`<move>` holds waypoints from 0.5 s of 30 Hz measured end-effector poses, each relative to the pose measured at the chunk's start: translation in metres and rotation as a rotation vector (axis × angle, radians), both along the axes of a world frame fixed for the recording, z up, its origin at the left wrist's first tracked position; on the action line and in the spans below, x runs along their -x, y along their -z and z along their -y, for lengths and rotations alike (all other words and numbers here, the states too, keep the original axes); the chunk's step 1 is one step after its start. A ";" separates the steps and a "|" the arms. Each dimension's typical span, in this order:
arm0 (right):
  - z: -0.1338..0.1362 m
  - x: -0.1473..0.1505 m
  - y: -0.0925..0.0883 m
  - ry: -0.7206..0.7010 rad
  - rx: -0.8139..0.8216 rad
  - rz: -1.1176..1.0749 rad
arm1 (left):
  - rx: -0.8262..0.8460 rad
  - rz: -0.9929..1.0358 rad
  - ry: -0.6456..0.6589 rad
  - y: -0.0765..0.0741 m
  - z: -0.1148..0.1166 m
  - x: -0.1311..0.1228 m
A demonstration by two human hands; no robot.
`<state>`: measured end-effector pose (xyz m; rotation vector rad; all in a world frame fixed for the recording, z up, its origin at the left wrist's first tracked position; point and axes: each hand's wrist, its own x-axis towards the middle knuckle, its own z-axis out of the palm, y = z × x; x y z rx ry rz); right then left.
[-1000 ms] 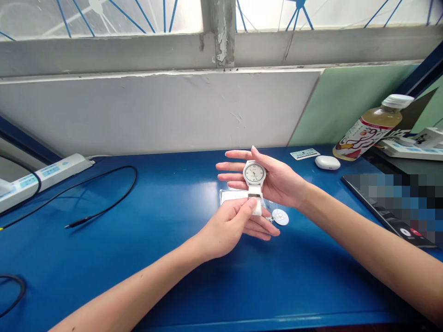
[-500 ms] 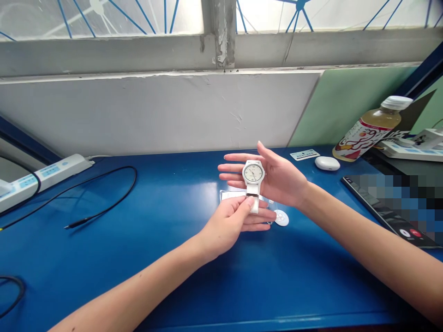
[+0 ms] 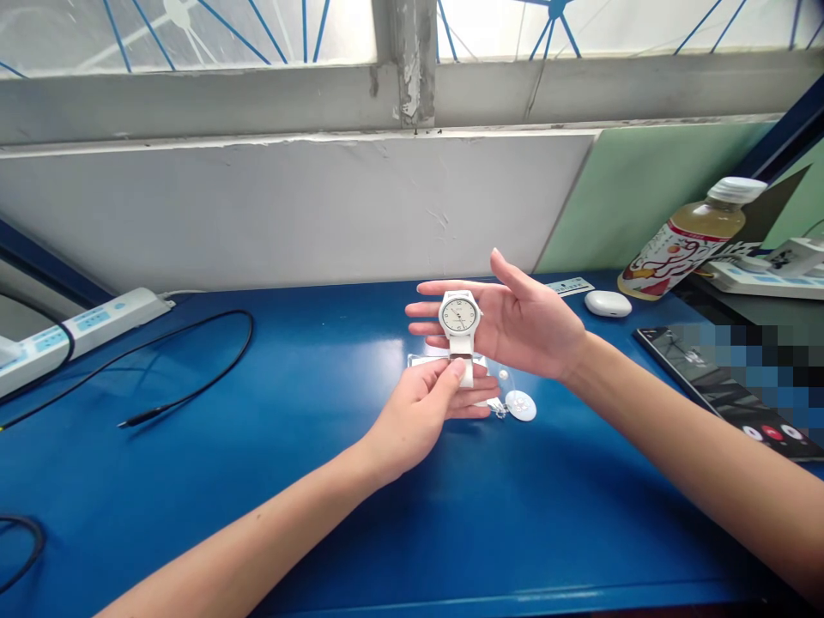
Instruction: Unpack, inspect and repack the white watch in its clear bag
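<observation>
A white wristwatch (image 3: 460, 316) with a round pale dial is held up over the desk, its face toward me. My left hand (image 3: 421, 403) pinches the lower strap between thumb and fingers. Just behind the watch, my right hand (image 3: 515, 322) is open, palm up, thumb raised and fingers stretched to the left. Whether the right fingers touch the watch I cannot tell. Beneath the hands on the desk lie a flat clear-and-white item (image 3: 415, 360), partly hidden by the left hand, and a round white tag (image 3: 521, 405) with a small chain.
On the blue desk (image 3: 309, 524), a black cable (image 3: 193, 399) and a white power strip (image 3: 96, 322) lie at left. At right are a white earbud case (image 3: 608, 303), a drink bottle (image 3: 682, 245), a small card (image 3: 570, 286) and a phone (image 3: 701, 378).
My left hand and the watch have shifted slightly left and up. My right hand has moved a little right, its thumb lifting higher. More of the round tag and chain shows.
</observation>
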<state>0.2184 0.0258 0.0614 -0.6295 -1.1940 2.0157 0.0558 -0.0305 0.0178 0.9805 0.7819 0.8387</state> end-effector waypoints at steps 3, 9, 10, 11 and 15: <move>0.000 0.000 0.000 -0.010 -0.001 -0.014 | 0.011 0.017 0.045 -0.002 -0.001 0.001; -0.003 -0.004 0.004 -0.004 -0.030 -0.027 | 0.025 0.028 0.046 -0.005 -0.004 0.005; -0.003 -0.004 0.004 0.007 -0.040 -0.018 | 0.025 0.030 0.034 -0.005 -0.004 0.005; -0.004 -0.004 0.004 0.017 -0.051 -0.013 | 0.026 0.030 0.021 -0.005 -0.005 0.005; -0.003 -0.004 0.004 0.025 -0.080 -0.002 | 0.020 0.019 -0.004 -0.002 -0.006 0.005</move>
